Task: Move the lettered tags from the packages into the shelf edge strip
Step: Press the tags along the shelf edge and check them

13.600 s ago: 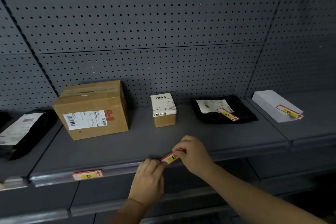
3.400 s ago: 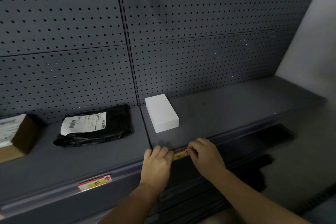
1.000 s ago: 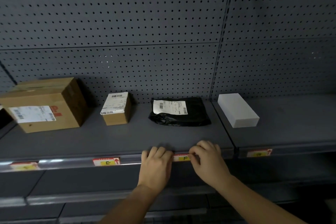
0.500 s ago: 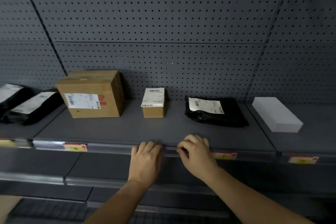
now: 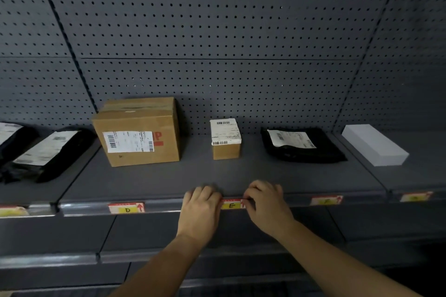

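— Nearest us, our left hand (image 5: 201,210) and right hand (image 5: 266,207) bracket the E tag (image 5: 232,205), fingers curled on its ends. Pressing it home?

— We'd judge so; it sits in the shelf edge strip (image 5: 164,206), below the small box (image 5: 226,138).

— And beyond?

— D tag (image 5: 127,209) seated below the large box (image 5: 138,131); no package carries a tag.

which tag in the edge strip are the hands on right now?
The E tag, below the small cardboard box. Left hand and right hand flank it; the D tag and F tag sit untouched.
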